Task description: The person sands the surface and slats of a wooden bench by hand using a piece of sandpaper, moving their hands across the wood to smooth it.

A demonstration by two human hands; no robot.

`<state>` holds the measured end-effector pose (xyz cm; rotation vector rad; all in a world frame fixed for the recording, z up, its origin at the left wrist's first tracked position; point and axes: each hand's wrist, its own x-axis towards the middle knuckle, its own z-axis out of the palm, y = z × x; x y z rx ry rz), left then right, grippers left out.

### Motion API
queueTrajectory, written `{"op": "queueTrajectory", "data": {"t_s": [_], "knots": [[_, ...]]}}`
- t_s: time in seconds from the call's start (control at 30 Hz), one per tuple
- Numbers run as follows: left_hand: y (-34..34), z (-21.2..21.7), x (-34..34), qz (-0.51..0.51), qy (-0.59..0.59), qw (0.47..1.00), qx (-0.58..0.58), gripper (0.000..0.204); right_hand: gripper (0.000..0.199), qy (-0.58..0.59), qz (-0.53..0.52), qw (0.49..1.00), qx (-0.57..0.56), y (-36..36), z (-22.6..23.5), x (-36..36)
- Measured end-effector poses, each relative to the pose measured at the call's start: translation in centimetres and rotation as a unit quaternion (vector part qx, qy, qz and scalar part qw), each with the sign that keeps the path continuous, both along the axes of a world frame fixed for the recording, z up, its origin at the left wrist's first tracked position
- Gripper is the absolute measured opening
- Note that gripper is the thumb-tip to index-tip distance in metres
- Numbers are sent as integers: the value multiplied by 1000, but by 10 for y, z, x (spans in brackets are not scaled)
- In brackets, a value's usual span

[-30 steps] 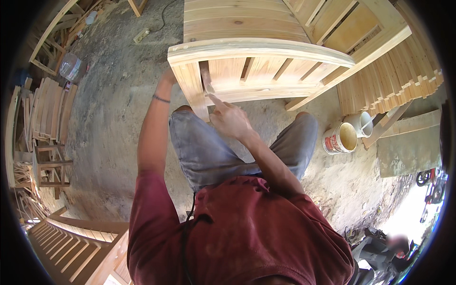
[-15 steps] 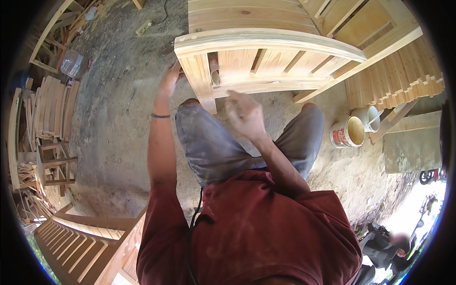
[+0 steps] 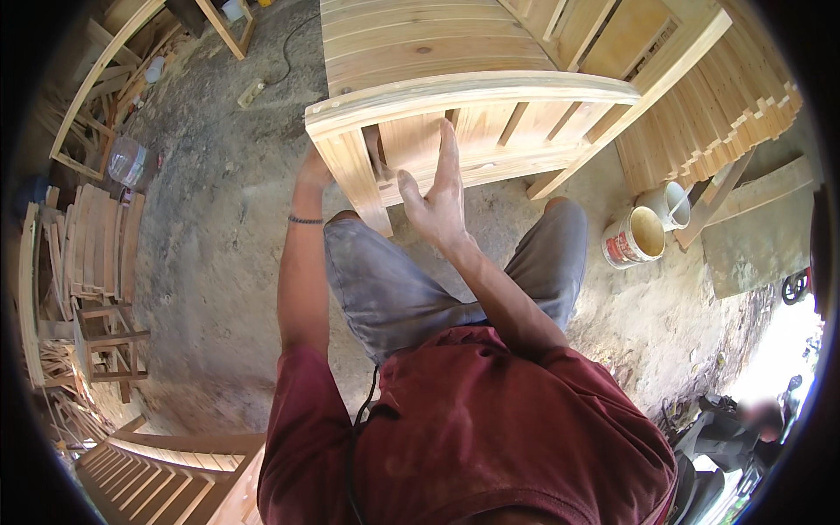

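In front of me stands a pale wooden piece of furniture with a curved top rail, upright slats and a thick corner post. My right hand is at its near side, thumb apart and fingers stretched out over the slats and lower rail, holding nothing that shows. My left hand reaches round the outer side of the corner post, which hides its fingers. Something blurred shows in the gap beside the post; I cannot make out what it is.
Two buckets stand on the concrete floor at the right, below a row of stacked wooden pieces. Wood offcuts and a clear plastic jug are at the left. A slatted wooden piece lies at the lower left.
My right hand has gone from a blurred, curled shape near the lower rail to stretched fingers against the slats. My left hand has slipped further behind the post. The view has shifted slightly.
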<state>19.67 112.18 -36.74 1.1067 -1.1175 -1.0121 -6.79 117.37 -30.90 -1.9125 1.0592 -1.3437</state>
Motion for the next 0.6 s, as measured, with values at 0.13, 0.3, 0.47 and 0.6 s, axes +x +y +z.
{"op": "queueTrajectory", "data": {"t_s": [0.13, 0.3, 0.47, 0.6], "knots": [[2, 14, -2, 116, 184, 976, -26, 34, 86, -29, -23, 999, 4, -5, -1, 9], [10, 62, 62, 65, 327, 906, -260, 53, 84, -50, -27, 998, 19, -9, -8, 7], [16, 164, -10, 157, 156, 962, -161, 54, 86, -51, -17, 994, 97, -24, -38, 2], [-2, 191, -38, 58, -110, 992, 2, 57, 85, -61, -8, 984, 165, -27, -28, 5]]}}
